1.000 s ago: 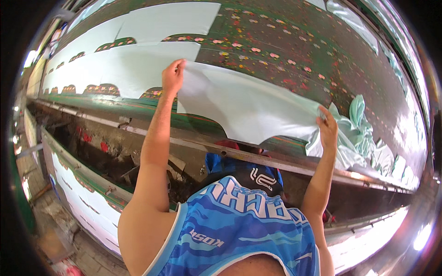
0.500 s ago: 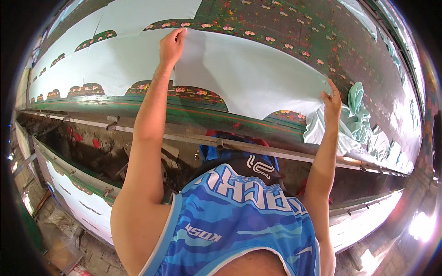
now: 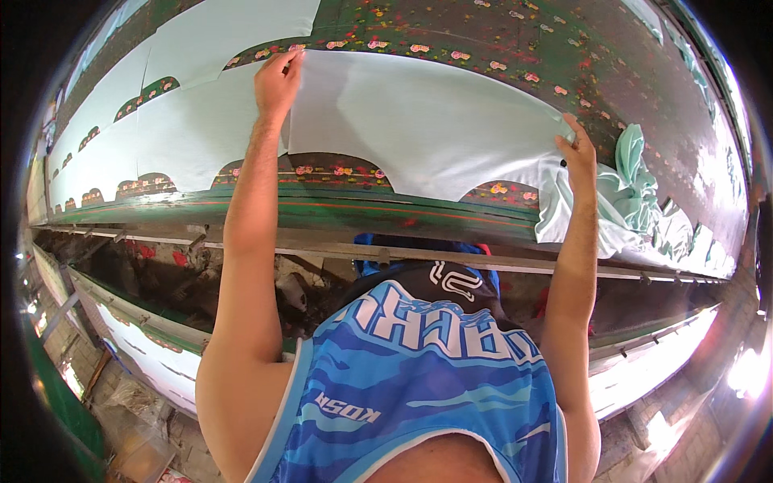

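Note:
A pale mint cut fabric panel (image 3: 419, 113) lies stretched over the dark green, paint-speckled printing table (image 3: 435, 24). My left hand (image 3: 275, 84) pinches its upper left corner, beside the neighbouring flat white pieces (image 3: 185, 113). My right hand (image 3: 577, 149) grips the panel's upper right edge, fingers bent, with its tips partly hidden. Beside and below that hand, a loose crumpled heap of mint fabric (image 3: 632, 193) rests along the table's near side. The panel's curved cutouts expose the patterned table surface beneath.
A metal rail (image 3: 451, 259) runs along the near edge of the table, above a dark gutter (image 3: 161, 274) with debris. A second long table with white pieces (image 3: 137, 346) stands behind me at lower left and right. More white fabric (image 3: 205, 28) covers the far left part of the table.
Both hands have moved farther up the table and slightly left with the panel, which now lies flatter, its left end against the neighbouring white piece.

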The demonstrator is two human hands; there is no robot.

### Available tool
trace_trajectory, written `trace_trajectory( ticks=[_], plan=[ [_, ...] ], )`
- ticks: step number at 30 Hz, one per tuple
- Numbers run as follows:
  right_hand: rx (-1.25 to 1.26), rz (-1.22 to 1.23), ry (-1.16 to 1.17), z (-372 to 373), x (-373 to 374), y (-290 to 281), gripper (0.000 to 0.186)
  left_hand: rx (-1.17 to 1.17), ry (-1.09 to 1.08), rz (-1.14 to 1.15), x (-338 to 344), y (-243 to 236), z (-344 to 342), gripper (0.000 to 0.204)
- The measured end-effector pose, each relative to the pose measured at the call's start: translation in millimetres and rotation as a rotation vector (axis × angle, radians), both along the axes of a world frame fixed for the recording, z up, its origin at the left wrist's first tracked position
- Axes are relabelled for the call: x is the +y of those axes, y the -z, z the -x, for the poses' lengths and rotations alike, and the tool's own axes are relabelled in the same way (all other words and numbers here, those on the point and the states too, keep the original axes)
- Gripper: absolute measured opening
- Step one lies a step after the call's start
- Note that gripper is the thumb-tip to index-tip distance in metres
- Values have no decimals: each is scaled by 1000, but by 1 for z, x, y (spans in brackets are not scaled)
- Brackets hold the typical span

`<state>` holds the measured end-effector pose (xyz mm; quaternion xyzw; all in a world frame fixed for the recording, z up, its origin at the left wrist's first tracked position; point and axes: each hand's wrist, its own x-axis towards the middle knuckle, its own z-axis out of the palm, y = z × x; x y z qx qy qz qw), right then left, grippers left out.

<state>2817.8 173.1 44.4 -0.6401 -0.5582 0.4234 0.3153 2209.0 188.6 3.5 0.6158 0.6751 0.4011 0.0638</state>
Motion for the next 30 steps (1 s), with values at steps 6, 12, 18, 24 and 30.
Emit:
trace_trajectory(
  ticks=[6,12,18,24,30],
  plan=[
    [-40,39,-9,1,0,0,60,261,-4,-144,8,10,10,10],
    [9,59,34,2,-1,-1,62,-40,-16,45,14,-2,10,12],
    [39,81,-9,5,-4,-9,68,-24,-53,-58,-27,-12,5,13],
    [113,59,-152,-12,1,-2,87,522,259,155,-74,-24,-58,50],
    [-156,4,-249,-7,5,-10,96,589,-45,343,-48,-2,-96,77]
  ],
)
